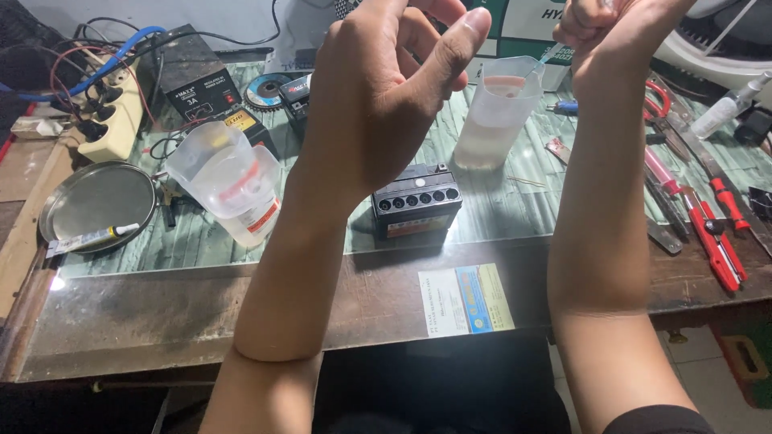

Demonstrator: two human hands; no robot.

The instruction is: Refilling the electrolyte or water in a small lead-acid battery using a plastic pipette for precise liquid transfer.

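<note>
White card with blue and yellow panels [466,300] lay flat on the tabletop [161,321] front edge, well below the left hand's fingers [450,48], between both forearms. Red-and-white label [259,215] wrapped the tilted clear jug, down-left of those fingers. Orange-white strip label [412,226] sat on the black battery front, directly under them. Small tube package [87,239], white with yellow print, rested on the round metal tray, far left. Black power-supply box with white label [186,90] stood at the back left.
</note>
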